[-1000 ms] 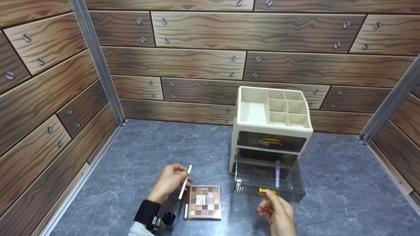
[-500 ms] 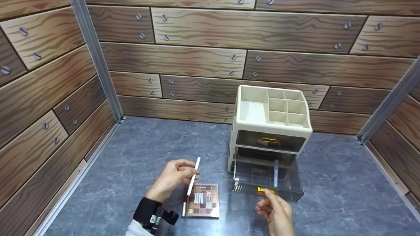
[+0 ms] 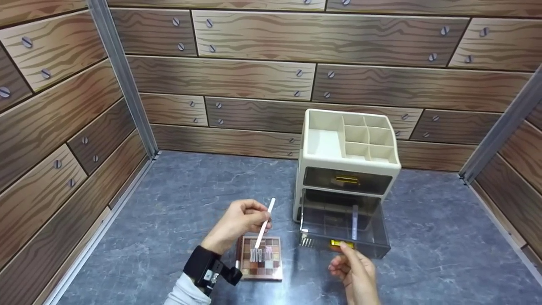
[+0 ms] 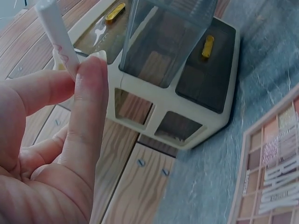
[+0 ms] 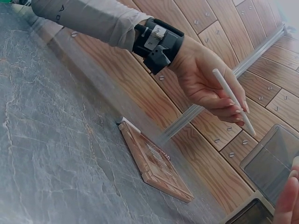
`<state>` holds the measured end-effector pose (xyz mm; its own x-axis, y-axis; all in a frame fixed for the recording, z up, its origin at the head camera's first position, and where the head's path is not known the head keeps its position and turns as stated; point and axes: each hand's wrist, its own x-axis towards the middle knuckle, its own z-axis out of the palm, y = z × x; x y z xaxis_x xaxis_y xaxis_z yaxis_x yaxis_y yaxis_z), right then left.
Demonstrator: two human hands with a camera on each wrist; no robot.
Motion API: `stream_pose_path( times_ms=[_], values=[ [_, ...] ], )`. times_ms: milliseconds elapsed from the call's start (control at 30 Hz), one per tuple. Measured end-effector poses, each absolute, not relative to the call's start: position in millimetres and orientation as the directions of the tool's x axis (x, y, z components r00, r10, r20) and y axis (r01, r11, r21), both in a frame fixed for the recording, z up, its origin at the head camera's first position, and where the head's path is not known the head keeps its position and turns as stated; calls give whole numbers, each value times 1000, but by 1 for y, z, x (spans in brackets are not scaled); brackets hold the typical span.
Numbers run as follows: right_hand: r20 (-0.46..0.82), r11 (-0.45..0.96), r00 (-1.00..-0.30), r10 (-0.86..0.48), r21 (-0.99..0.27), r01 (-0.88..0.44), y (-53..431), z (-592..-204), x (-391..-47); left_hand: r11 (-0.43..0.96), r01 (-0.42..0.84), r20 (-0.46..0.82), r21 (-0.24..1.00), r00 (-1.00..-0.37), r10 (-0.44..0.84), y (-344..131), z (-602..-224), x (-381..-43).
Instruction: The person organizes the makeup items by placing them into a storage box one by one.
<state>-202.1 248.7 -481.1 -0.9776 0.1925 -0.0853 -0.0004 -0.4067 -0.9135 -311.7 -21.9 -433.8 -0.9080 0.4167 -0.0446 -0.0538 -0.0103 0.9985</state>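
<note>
My left hand (image 3: pixel 242 221) pinches a slim white pen-like stick (image 3: pixel 266 222) between thumb and fingers, above the far part of a makeup palette (image 3: pixel 271 271). In the left wrist view pinkish marks show on the white stick (image 4: pixel 57 35). My right hand (image 3: pixel 359 273) holds the gold handle (image 3: pixel 342 244) of a clear grey drawer (image 3: pixel 372 250), which is pulled out from a cream organizer (image 3: pixel 301 169). A pale narrow strip (image 3: pixel 355 222) lies inside this drawer. Only fingertips of the right hand (image 5: pixel 287 198) show in the right wrist view.
Along the palette's left side lies a brown and white stick (image 3: pixel 238 262). The organizer has a divided top tray (image 3: pixel 324 144) and a closed upper drawer (image 3: pixel 372 184). Wood-patterned walls (image 3: pixel 254 78) surround the grey marbled tabletop (image 3: pixel 190 182).
My left hand has moved right and away from me with the white stick, from beside the palette to over it, towards the drawer. The right hand stays at the handle.
</note>
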Motion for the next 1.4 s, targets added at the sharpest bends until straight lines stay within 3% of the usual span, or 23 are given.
stream_pose_path(
  times_ms=[333, 900, 1400],
  values=[
    [-13, -411, -982, 189, -909, -67, 250, -491, -205, -28, -56, -36, 998, -878, 477, 0, -416, -314],
    [-112, -410, -973, 200, -912, 20, 249, -481, -201, 12, -35, -36, 999, -836, 548, 47, -392, -325],
    [-87, -415, -976, 198, -910, -3, 248, -481, -201, 66, -45, -76, 997, -803, 591, 84, -385, -329]
  ],
)
